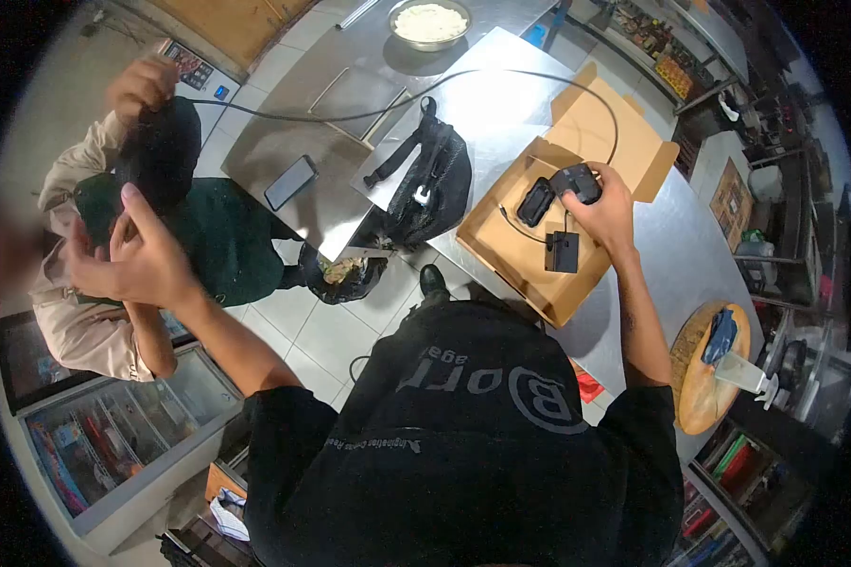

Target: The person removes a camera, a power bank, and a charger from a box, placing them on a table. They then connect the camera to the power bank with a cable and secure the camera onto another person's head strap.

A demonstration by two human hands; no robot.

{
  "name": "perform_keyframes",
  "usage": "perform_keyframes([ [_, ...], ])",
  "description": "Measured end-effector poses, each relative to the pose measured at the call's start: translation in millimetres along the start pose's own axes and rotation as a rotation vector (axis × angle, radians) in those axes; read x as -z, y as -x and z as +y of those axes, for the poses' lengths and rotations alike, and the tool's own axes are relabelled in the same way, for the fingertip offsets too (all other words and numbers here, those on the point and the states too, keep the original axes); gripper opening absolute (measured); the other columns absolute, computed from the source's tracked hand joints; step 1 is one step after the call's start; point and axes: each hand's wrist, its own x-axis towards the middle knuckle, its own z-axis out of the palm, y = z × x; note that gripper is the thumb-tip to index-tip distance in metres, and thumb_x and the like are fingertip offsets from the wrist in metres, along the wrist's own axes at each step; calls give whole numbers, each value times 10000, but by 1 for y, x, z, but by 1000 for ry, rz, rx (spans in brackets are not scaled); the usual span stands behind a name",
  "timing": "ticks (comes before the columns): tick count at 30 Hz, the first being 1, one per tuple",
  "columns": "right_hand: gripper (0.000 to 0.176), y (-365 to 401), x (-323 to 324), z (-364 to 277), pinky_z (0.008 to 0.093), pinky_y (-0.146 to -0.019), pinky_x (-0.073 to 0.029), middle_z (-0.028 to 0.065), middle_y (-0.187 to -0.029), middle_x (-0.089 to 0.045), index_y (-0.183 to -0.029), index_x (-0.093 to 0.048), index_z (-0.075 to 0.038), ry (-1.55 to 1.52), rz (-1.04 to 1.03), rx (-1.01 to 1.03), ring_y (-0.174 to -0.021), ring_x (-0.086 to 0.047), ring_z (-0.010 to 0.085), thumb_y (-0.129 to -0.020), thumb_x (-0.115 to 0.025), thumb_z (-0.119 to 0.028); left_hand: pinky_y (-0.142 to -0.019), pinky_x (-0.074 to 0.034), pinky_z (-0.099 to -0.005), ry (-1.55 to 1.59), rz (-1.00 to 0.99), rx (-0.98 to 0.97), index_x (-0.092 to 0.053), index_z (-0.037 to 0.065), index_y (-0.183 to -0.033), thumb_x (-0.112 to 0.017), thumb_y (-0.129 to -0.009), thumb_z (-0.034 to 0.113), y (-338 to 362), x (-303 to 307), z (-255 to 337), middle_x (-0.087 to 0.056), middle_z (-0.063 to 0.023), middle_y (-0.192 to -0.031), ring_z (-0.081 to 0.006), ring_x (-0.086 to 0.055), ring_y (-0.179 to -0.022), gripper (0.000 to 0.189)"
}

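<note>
My right hand is closed around a small black box-shaped device over an open cardboard box. Beside that device, inside the box, lie a black oval case and a flat black rectangular piece with a thin cord. A long black cable arcs from near my right hand across to the co-worker on the left. My left hand is raised in front of that person, fingers apart and holding nothing. Behind it, the co-worker's raised hand is beside something black.
On the metal tables are a phone, a black mesh bag with straps and a bowl of white contents. A round wooden board holds a spray bottle. A glass-topped freezer stands at lower left.
</note>
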Motion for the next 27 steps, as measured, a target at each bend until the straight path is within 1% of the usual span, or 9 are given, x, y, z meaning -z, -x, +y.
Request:
perform_keyframes([
  [1,612,0,-8,8,443,-863,-563,221,-1136,-701,-1188,-653,26,62,27,78,-1012,-701,359,-720,-826,-328,-854,-506,-365,380,45,225,-586,-29,-1167,-822,-872,173,12,4,30,-588,-150,-1153,-257,-623,-955,428],
  [3,657,3,-18,12,466,-865,-563,238,-1144,-684,-1199,-637,35,102,-15,87,-1023,-686,388,-710,-843,-353,-855,-501,-347,500,96,240,-583,-39,-1125,-758,-905,93,48,-4,34,-599,-133,-1084,-240,-609,-950,311],
  [5,656,4,-27,18,477,-852,-565,231,-1091,-678,-1193,-642,17,176,-58,159,-1000,-682,402,-697,-852,-357,-842,-496,-341,601,-24,265,-613,-31,-1076,-743,-896,69,90,-6,48,-622,-122,-1037,-231,-602,-926,243],
  [9,625,8,-43,26,507,-811,-567,217,-1031,-653,-1157,-639,-11,168,-79,176,-947,-674,422,-681,-855,-354,-834,-488,-328,744,-565,354,-672,24,-1026,-715,-905,71,156,-8,84,-658,-90,-944,-213,-601,-908,137],
  [13,636,10,-53,33,512,-808,-567,219,-1028,-641,-1152,-634,-23,190,-98,150,-938,-672,432,-664,-857,-365,-776,-514,-330,997,-923,619,-676,18,-1064,-690,-930,90,213,-12,106,-679,-94,-862,-193,-645,-816,154],
  [15,668,12,-58,39,517,-812,-568,223,-1043,-632,-1179,-626,-39,219,-128,137,-939,-673,438,-650,-858,-374,-784,-544,-303,985,-1140,605,-689,26,-1068,-673,-951,101,221,-6,110,-722,-66,-946,-146,-678,-872,139],
  [20,678,15,-62,38,524,-814,-566,226,-1088,-602,-1206,-600,-42,229,-130,72,-993,-659,437,-663,-849,-361,-751,-533,-297,1004,-1270,620,-693,12,-1048,-680,-954,122,228,-1,119,-723,-57,-920,-135,-667,-845,146],
  [24,717,15,-64,42,526,-853,-555,231,-1094,-582,-1280,-553,-59,183,-144,35,-1025,-641,446,-691,-844,-347,-737,-528,-289,1047,-1251,605,-692,13,-1050,-684,-957,134,233,-5,124,-716,-53,-903,-126,-656,-826,153],
  [27,763,20,-68,49,527,-888,-541,244,-1097,-581,-1334,-519,-74,198,-177,17,-1047,-632,450,-703,-845,-352,-721,-542,-319,1081,-1228,603,-679,-16,-1000,-679,-935,97,226,-7,131,-730,-125,-867,-184,-707,-762,131],
])
